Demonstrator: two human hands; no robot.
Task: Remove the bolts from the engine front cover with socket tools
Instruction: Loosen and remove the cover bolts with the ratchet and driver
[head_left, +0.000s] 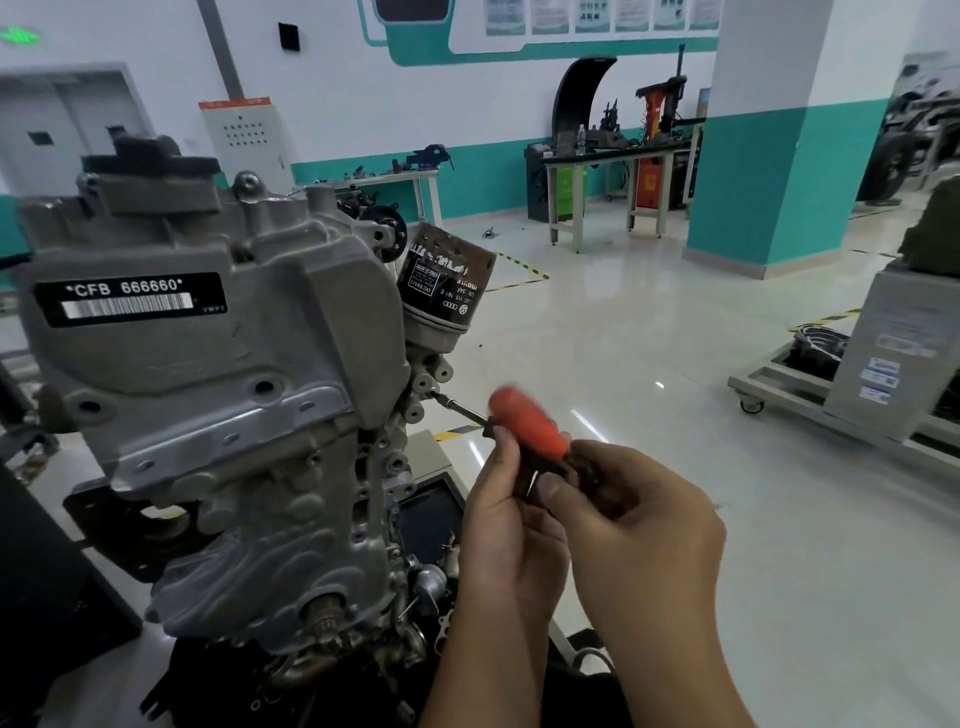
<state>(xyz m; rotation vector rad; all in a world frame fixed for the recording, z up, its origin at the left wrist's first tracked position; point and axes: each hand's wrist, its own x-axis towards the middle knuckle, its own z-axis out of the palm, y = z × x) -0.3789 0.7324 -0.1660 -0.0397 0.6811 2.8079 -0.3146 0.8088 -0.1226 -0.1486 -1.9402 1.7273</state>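
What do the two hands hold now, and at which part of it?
Both hands hold the socket driver by its orange-and-black handle: the left hand nearer the shaft, the right hand at the rear end. Its tip meets the engine.

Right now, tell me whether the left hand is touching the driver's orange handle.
Touching. The head view shows the left hand with its fingers curled against the orange handle, no gap between them.

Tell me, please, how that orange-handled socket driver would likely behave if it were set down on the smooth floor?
The socket driver would probably roll: its orange handle looks rounded and the floor is glossy and flat. It should stay stiff, since the thin metal shaft reaches straight to the engine. It is probably light, as both the left hand and right hand hold it mainly with their fingers.
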